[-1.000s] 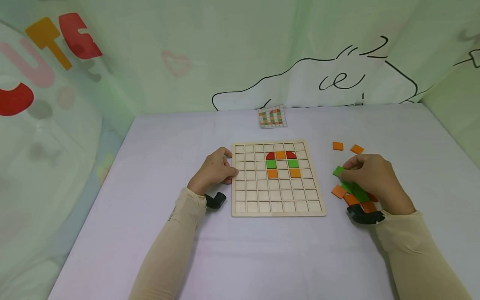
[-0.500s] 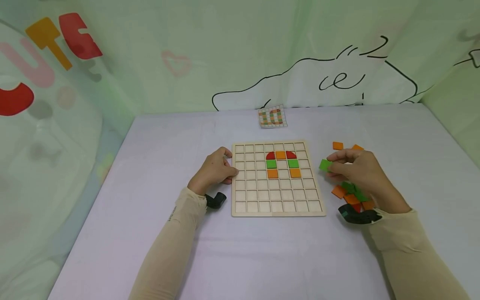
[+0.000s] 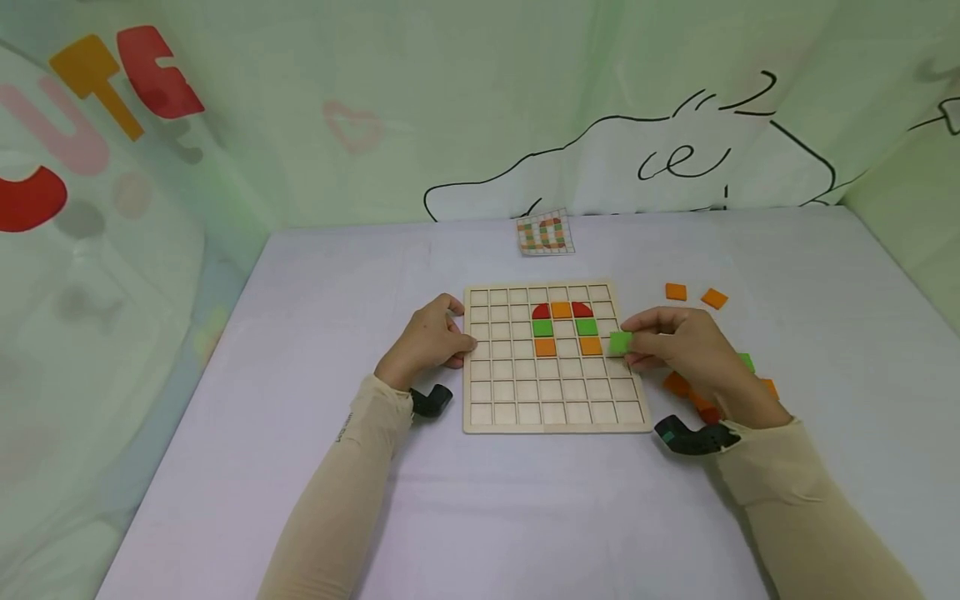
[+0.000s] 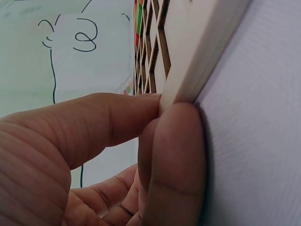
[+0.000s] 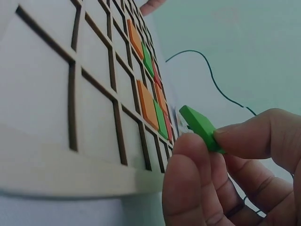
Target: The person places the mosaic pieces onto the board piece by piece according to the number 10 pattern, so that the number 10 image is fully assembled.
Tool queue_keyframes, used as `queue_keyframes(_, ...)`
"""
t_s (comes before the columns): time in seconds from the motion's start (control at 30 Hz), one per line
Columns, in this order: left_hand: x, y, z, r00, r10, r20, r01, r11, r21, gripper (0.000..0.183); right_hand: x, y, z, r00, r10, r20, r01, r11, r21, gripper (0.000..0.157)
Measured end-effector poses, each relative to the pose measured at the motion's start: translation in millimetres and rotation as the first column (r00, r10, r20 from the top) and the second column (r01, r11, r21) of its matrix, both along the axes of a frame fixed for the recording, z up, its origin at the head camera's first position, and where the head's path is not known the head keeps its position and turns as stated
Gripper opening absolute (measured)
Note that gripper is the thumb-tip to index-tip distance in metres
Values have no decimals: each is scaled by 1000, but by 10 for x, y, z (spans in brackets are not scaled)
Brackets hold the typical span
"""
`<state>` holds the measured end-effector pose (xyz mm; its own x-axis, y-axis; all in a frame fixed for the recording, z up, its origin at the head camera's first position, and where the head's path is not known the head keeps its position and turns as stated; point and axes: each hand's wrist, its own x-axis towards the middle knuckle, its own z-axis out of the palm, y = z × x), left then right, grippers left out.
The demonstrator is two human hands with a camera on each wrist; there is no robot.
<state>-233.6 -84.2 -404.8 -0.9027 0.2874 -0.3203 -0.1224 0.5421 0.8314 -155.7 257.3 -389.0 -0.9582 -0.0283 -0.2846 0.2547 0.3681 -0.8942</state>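
Nearest: two beige sleeves [image 3: 333,500] over the white surface [image 3: 540,517], a black device [image 3: 693,435] at each cuff. By the right cuff, partly hidden by the wrist, a loose heap of tiles [image 3: 677,384]: mostly orange showing, some green, a bit of red. No count possible.

Right hand [image 3: 686,346]: thumb and fingers pinching a green tile [image 3: 619,342]. From above it overlaps the right side of the wooden board [image 3: 552,389], about the fourth row from the far edge; at wrist height it shows clear of the board, tilted.

Left hand [image 3: 423,337]: pinching the board's left edge, digits on the rim's top and side.

Handling, my judgement: level the tile before lowering; a slanted one would likely catch on the thin dividers. Square its sides to the cell, let one edge in first, release, press flat with a fingertip. Mind the orange tile [image 3: 591,346] just left of it. Left grip: only firm enough to stop the board sliding.

Farther up the board: two green tiles [image 3: 587,327], then two red quarter-rounds [image 3: 582,310] with an orange tile between.

Beyond: two loose orange tiles [image 3: 676,292], well apart from the board; a colored grid card [image 3: 545,233], detail too small to read; pale green cloth [image 3: 375,50] behind.
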Motion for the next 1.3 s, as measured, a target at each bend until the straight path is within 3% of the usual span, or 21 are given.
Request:
queue_keyframes(0.4,6,-8,-11,1000,0,0,0,1000,-4,51,12,-135,-22,999,41,30,-40,999,-31,38)
queue_keyframes(0.8,0,-14,-18,1000,1,-2,-1,1000,3,51,15,-209,-44,995,33,89,-27,997,-68,39)
queue_keyframes(1.3,-2,-4,-8,1000,0,0,0,1000,5,52,44,-266,-33,996,72,56,-73,997,10,35)
